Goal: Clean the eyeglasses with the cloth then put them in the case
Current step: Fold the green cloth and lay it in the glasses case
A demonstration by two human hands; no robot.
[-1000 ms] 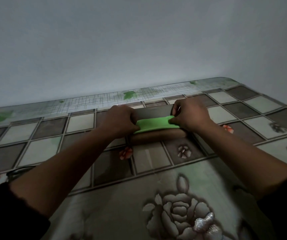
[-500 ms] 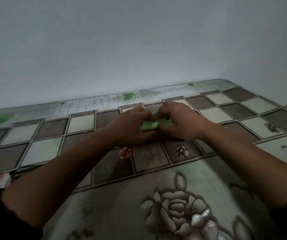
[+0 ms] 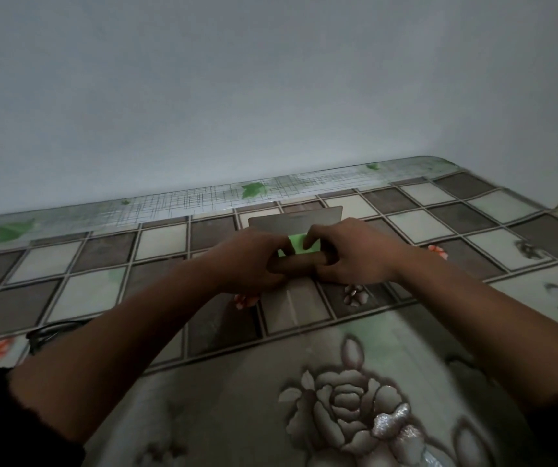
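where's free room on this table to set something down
Free: the checked tablecloth's tiles left of the left hand to the leaf-print strip; tiles right of the right hand toward the rounded corner; the near rose print. Crowded: the centre, both hands on the green cloth and open brown case.

It looked like a room in somebody's home, dimly lit. A table point(image 3: 446, 163) stood pushed against a plain white wall point(image 3: 270, 96), covered with a glossy plastic tablecloth point(image 3: 102, 291): brown and cream checks across the middle, a big printed rose point(image 3: 348, 409) near the front edge, green leaves point(image 3: 254, 190) along the far border.
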